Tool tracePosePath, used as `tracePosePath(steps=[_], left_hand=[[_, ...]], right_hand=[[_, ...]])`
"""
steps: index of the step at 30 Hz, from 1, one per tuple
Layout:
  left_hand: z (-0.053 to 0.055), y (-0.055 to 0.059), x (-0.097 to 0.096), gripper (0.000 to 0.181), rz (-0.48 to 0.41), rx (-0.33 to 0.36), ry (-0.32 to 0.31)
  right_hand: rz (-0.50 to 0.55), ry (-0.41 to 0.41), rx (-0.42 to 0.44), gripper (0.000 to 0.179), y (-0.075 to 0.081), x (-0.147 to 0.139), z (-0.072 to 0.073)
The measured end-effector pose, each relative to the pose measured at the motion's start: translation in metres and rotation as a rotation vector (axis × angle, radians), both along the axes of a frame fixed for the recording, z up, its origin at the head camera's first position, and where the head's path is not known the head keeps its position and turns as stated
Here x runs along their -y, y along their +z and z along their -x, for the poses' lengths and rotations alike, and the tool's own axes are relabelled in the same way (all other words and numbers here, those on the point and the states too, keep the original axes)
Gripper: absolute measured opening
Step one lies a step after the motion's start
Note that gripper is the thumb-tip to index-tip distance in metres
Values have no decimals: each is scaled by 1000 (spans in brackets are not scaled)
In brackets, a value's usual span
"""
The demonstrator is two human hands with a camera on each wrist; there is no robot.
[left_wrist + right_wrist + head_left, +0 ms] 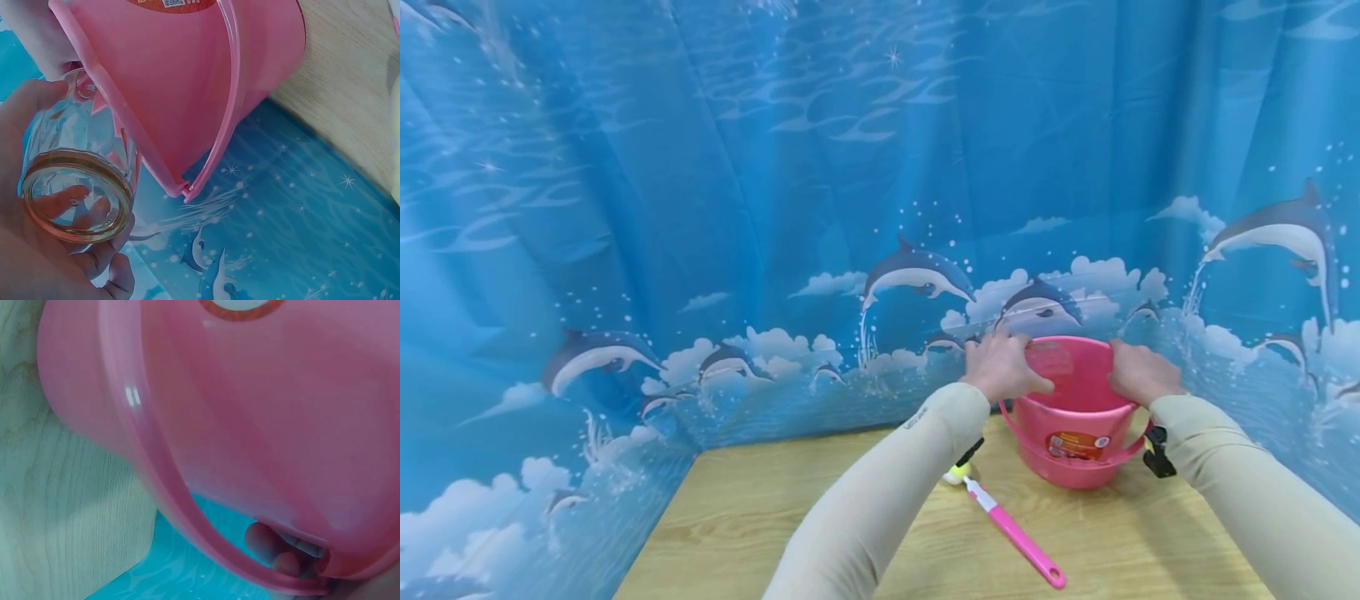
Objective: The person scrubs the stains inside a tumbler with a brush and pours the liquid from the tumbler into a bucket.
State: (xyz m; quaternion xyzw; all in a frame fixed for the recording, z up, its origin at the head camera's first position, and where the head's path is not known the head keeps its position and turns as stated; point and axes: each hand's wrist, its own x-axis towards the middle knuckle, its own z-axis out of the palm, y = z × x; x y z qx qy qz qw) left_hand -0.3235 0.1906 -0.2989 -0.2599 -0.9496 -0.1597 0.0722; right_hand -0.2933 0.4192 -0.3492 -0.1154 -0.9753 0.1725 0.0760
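A clear glass cup (81, 150) is in my left hand (1000, 367), its thumb and fingers curled round the sides. The cup's thick round end faces the left wrist camera, and its other end lies over the rim of a pink plastic bucket (1067, 425). In the head view, the cup shows only faintly inside the bucket mouth. My right hand (1145, 372) grips the bucket's right rim; some of its fingers (265, 540) show beside the handle joint. The bucket handle (162, 469) hangs down across the front. Whatever lies at the bucket's bottom is hidden.
On the wooden table (752, 500) lies a brush (1022, 537) with a pink handle and a yellow-and-white head, in front of the bucket. A blue curtain (820, 192) printed with dolphins hangs behind and at the left of the table.
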Motion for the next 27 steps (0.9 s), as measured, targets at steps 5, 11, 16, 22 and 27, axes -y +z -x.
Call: tracePosePath(steps=[5, 11, 16, 22, 27], left_hand=[[1, -1, 8, 68, -44, 14, 6], [3, -3, 25, 65, -211, 124, 7], [3, -7, 41, 73, -346, 263, 16], [2, -11, 70, 85, -445, 312, -16], [-3, -13, 98, 95, -487, 316, -31]], right_hand=[[-9, 9, -10, 56, 1, 2, 1], [14, 22, -6, 58, 2, 2, 0], [33, 24, 14, 58, 0, -1, -1], [31, 33, 27, 59, 0, -3, -1], [15, 40, 35, 57, 3, -4, 0]])
